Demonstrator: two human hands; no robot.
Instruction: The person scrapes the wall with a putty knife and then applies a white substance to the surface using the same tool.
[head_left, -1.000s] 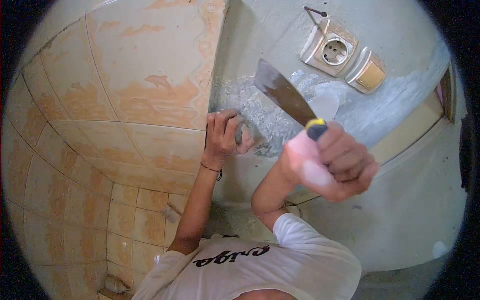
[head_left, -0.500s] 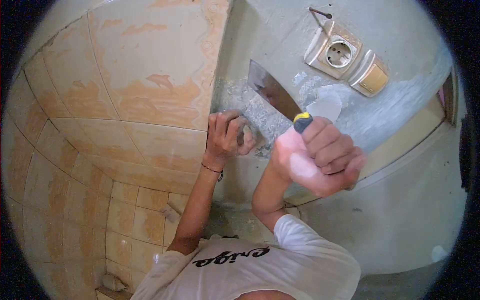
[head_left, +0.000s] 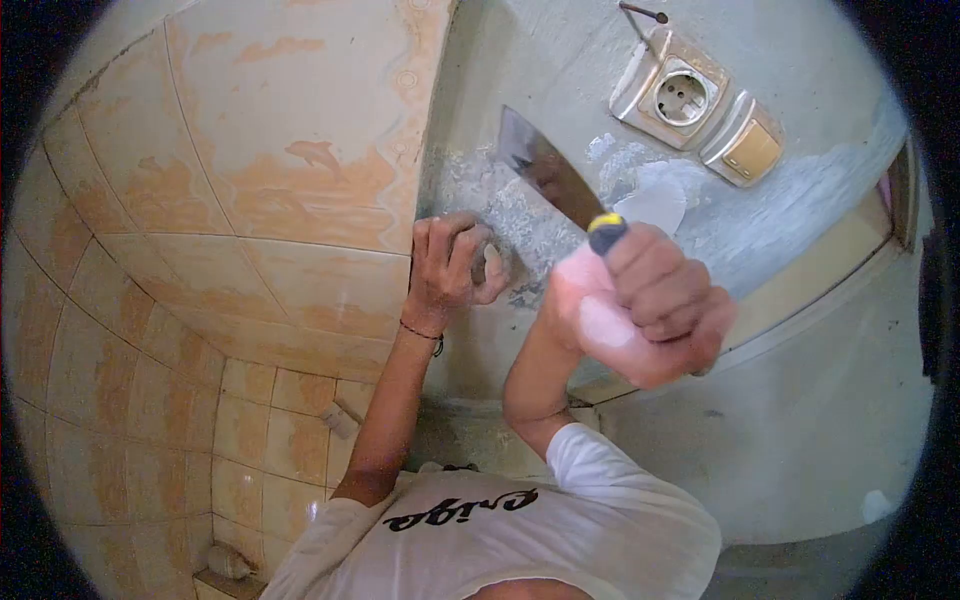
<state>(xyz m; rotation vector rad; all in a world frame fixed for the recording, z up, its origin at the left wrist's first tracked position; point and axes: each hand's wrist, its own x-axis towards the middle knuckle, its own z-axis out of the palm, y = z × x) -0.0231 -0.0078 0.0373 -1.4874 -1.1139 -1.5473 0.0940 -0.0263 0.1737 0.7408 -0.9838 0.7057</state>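
Note:
My right hand [head_left: 650,305] is wrapped in a fist round the grey and yellow handle of a putty knife [head_left: 555,175]. Its flat metal blade points up and left, over a rough, scraped patch [head_left: 470,185] on the grey wall. Whether the blade touches the wall cannot be told. My left hand [head_left: 448,262], wearing a dark bracelet, is at the tile edge with its fingers curled and the thumb bent in towards them. Dust covers the fingertips, and anything held inside them is hidden.
A wall socket [head_left: 685,97] and a switch [head_left: 745,145] sit on the wall above my right hand, with a nail-like rod [head_left: 643,18] sticking out nearby. Beige tiles [head_left: 290,130] with dolphin pictures cover the left side. A pale smooth patch [head_left: 652,208] lies behind the handle.
The view shifts slightly. The putty knife's blade tip is a little higher, still in my right fist. My left hand stays curled at the tile edge.

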